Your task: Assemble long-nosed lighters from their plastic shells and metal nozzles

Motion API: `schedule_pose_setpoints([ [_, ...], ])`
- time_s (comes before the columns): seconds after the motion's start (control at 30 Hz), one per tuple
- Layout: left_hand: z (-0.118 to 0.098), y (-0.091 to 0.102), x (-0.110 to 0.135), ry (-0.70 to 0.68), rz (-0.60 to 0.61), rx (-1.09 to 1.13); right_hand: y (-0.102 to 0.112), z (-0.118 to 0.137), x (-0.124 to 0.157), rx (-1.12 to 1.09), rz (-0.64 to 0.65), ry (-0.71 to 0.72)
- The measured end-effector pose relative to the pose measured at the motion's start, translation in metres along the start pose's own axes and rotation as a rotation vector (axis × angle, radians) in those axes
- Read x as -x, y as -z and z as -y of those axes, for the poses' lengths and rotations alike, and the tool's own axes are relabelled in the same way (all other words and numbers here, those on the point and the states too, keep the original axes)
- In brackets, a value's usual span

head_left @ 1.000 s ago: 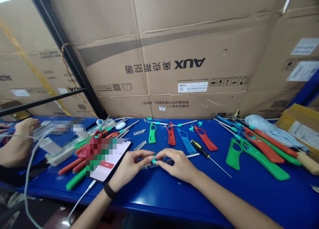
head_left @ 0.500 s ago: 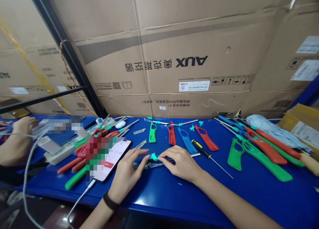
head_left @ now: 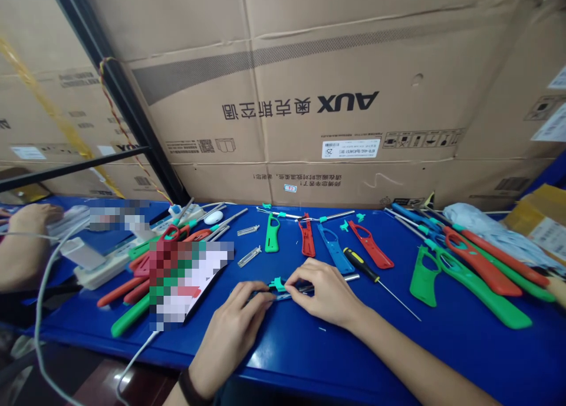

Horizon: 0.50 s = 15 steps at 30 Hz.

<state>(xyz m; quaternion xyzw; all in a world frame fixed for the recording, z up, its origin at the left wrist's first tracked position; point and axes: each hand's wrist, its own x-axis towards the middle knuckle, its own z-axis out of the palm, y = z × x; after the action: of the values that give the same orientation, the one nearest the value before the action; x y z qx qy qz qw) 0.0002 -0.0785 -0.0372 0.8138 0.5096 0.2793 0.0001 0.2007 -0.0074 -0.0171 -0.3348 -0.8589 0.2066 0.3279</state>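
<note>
Just left of the screwdriver (head_left: 360, 264), our right hand (head_left: 325, 292) pinches a teal piece (head_left: 278, 284) on the half-built lighter (head_left: 283, 294), while our left hand (head_left: 239, 326) grips its end. Behind the screwdriver lie loose shells (head_left: 331, 250). To its right lie whole lighters (head_left: 469, 276).

A dark band (head_left: 186, 387) is worn at the wrist of the left hand (head_left: 234, 329). The right hand (head_left: 325, 291) and both forearms are seen bare.
</note>
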Motion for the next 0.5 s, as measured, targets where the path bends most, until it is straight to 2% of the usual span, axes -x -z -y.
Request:
schedule_pose_setpoints([
  [0.13,-0.0003,-0.0008,0.0024,0.000,-0.003,-0.037,-0.0029,-0.0003,-0.0002,-0.052,-0.017,-0.040],
  [0.23,-0.0009,-0.0011,0.0025,0.009,0.011,-0.039,-0.0040,-0.0005,0.0001,-0.068,0.017,-0.068],
  [0.37,-0.0008,-0.0009,0.0019,0.003,0.026,-0.051,-0.0018,-0.0003,0.0003,-0.049,0.074,-0.050],
  [0.5,-0.0025,0.0014,0.0034,-0.009,0.038,-0.061,-0.0015,0.0010,-0.0003,-0.065,0.056,-0.059],
])
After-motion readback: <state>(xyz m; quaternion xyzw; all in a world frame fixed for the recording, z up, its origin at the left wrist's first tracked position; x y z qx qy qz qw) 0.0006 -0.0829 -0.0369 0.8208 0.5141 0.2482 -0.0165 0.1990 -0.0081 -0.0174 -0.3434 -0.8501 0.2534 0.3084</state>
